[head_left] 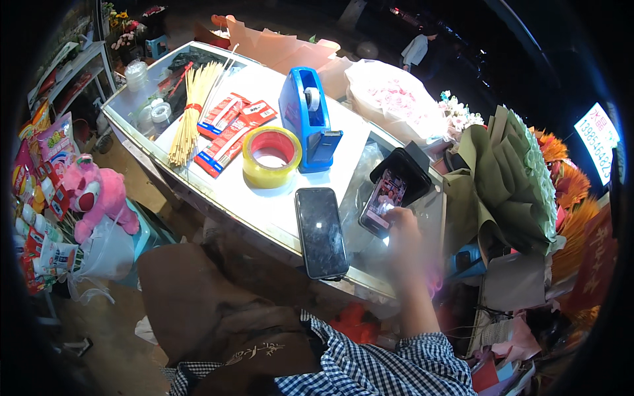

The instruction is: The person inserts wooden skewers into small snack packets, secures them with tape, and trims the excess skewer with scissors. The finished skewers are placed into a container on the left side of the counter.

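Note:
My right hand (404,232) reaches up from the lower right, with a fingertip at the lit screen of a smartphone (384,197). That phone leans tilted against a dark object (415,173) at the right end of the table. The hand is smeared by motion, so I cannot tell how its other fingers are held. A second black smartphone (321,231) lies face up with its screen dark at the near edge, left of my right hand. My left hand is not in view.
On the glass-topped table (251,214) are a yellow tape roll (271,158), a blue tape dispenser (308,119), red packets (232,129) and a bundle of thin sticks (193,112). Wrapped bouquets (505,178) crowd the right side. A pink plush toy (105,195) sits left. A person (415,50) is in the distance.

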{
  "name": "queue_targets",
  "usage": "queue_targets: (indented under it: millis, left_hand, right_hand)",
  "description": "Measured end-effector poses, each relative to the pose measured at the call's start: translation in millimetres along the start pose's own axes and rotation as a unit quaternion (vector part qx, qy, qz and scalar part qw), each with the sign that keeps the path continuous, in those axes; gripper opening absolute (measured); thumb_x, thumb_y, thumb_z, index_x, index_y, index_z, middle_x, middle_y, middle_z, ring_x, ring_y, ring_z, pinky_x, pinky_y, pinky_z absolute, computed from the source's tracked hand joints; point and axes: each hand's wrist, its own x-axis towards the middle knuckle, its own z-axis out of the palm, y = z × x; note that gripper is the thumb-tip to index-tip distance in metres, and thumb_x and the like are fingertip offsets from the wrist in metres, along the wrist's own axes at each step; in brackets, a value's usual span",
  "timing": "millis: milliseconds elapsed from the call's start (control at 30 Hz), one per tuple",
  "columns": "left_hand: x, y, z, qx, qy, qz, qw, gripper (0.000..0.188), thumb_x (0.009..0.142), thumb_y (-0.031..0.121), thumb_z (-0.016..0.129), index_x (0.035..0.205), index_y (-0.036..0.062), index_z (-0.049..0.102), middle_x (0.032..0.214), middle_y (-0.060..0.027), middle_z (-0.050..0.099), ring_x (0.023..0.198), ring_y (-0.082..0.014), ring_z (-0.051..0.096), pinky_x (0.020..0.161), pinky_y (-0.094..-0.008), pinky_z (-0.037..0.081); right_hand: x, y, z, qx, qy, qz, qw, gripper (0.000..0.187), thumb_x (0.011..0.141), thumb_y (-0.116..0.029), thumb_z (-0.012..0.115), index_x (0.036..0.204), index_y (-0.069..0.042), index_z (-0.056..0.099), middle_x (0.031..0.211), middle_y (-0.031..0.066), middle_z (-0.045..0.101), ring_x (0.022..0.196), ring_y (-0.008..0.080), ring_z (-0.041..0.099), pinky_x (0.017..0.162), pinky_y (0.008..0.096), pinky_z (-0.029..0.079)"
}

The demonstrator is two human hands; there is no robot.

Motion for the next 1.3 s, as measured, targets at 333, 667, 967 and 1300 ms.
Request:
queue_targets:
  millis: [333, 667, 967, 1300]
  left_hand:
    - [-35.7, -35.5, 27.7, 0.037, -0.026, -0.105, 0.993, 0.028, 0.093, 0.025, 0.051, 0.101, -0.0002, 0.058, 0.096, -0.0129, 0.064, 0.093, -0.0229, 0.060, 0.081, -0.0342, 0.046]
    - [-32.9, -39.8, 36.2, 0.033, -0.031, -0.081, 0.996, 0.026, 0.093, 0.023, 0.050, 0.099, -0.0002, 0.058, 0.096, -0.0125, 0.063, 0.092, -0.0204, 0.060, 0.079, -0.0333, 0.046]
    - [-17.8, -20.0, 54.8, 0.049, -0.058, -0.015, 0.997, 0.024, 0.093, 0.022, 0.050, 0.098, -0.0002, 0.059, 0.096, -0.0122, 0.063, 0.091, -0.0183, 0.059, 0.078, -0.0326, 0.047]
    - [77.0, 81.1, 46.3, -0.041, 0.077, 0.362, 0.928, 0.023, 0.093, 0.020, 0.050, 0.096, -0.0001, 0.060, 0.096, -0.0118, 0.063, 0.090, -0.0159, 0.059, 0.076, -0.0317, 0.047]
  right_hand:
    - [7.6, 13.0, 7.0, 0.013, 0.090, -0.005, 0.996, 0.035, 0.078, 0.008, 0.040, 0.110, 0.002, 0.052, 0.105, 0.0168, 0.057, 0.099, 0.0304, 0.056, 0.089, 0.0366, 0.043]
    - [-2.1, 7.4, 5.1, 0.018, 0.142, -0.037, 0.989, 0.029, 0.079, 0.005, 0.046, 0.106, 0.002, 0.055, 0.098, 0.0139, 0.058, 0.089, 0.0238, 0.057, 0.082, 0.0319, 0.044]
    - [47.2, -93.3, -7.6, 0.028, 0.102, -0.215, 0.971, 0.022, 0.080, 0.005, 0.053, 0.101, 0.003, 0.057, 0.096, 0.0157, 0.058, 0.083, 0.0238, 0.059, 0.073, 0.0296, 0.047]
    - [219.6, -210.8, 173.0, -0.145, -0.192, -0.362, 0.901, 0.018, 0.084, -0.013, 0.051, 0.082, -0.001, 0.063, 0.079, 0.0168, 0.062, 0.076, 0.0363, 0.060, 0.067, 0.0432, 0.048]
